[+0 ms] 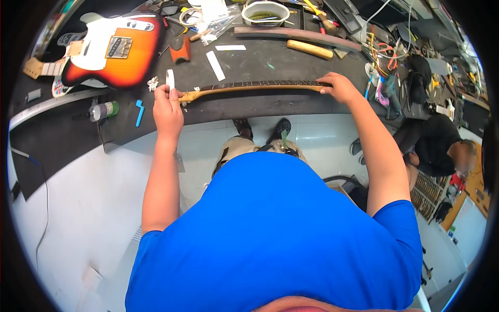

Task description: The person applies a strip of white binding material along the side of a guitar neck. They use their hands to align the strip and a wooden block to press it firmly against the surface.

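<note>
A guitar neck [254, 86] with a dark fretted fingerboard lies crosswise along the bench's near side. My left hand [169, 113] is closed at its headstock end, which the fingers partly hide. Rising from those same fingers is a narrow white loop [170, 78], perhaps a roll of tape; its far side is hidden. At the other end, my right hand [339, 87] grips the neck's heel between thumb and fingers. Just beyond the neck are two white strips [215, 65], and a crumpled white scrap [152, 83] sits by my left hand.
A sunburst electric guitar [140, 60] lies at the left. Nearby are a blue crank-shaped tool [139, 113] and a green-labelled jar [104, 111]. Farther back stand a white bowl [265, 7] of liquid and a wooden rod [310, 49]. Tools crowd the right; another person [434, 140] sits beyond.
</note>
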The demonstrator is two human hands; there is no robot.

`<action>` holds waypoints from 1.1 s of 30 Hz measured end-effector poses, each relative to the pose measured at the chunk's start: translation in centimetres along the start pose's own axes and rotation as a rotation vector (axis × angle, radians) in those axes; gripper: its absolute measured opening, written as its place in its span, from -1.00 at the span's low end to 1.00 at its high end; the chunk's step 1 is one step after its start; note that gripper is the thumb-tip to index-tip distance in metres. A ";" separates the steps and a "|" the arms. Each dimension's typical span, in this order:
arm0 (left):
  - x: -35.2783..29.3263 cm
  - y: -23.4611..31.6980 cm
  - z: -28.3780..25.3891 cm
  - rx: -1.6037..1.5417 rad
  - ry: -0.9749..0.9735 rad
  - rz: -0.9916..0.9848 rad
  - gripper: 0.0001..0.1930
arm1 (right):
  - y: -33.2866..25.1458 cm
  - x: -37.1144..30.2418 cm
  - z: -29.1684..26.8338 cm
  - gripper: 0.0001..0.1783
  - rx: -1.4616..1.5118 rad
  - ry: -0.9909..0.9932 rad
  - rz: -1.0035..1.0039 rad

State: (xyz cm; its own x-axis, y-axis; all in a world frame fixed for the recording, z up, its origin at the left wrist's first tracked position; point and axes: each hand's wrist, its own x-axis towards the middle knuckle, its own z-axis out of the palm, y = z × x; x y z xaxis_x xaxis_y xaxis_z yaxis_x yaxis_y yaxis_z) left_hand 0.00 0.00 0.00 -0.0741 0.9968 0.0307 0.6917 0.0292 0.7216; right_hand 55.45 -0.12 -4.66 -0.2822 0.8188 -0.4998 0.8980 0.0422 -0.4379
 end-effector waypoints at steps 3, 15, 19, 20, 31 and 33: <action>-0.3 0.9 -0.2 -0.049 0.116 0.081 -0.79 | 1.7 1.5 0.8 -0.53 0.027 -0.016 0.016; -8.2 2.7 1.2 0.031 0.276 -0.184 -0.77 | -7.4 -0.1 6.3 -0.19 -0.289 0.677 -0.193; -9.8 2.7 2.7 0.225 0.144 -0.371 -0.55 | -20.0 3.4 11.3 -0.09 -0.231 0.371 -0.413; -9.7 3.0 2.9 0.347 0.044 -0.372 -0.50 | -22.6 5.1 12.7 -0.17 -0.245 0.381 -0.469; -0.4 0.2 3.9 0.676 -0.343 -0.269 0.03 | -27.4 12.0 15.9 -0.18 -0.353 0.449 -0.458; 0.1 -0.2 3.9 0.685 -0.346 -0.244 0.01 | -25.1 10.5 14.7 -0.17 -0.295 0.442 -0.368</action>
State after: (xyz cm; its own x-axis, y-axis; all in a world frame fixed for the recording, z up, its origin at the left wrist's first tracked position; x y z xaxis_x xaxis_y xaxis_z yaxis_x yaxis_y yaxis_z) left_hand 2.67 0.41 -2.80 -0.1306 0.9197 -0.3703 0.9800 0.1762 0.0921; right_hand 25.00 -1.03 -9.87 -0.4805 0.8766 0.0261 0.8417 0.4693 -0.2669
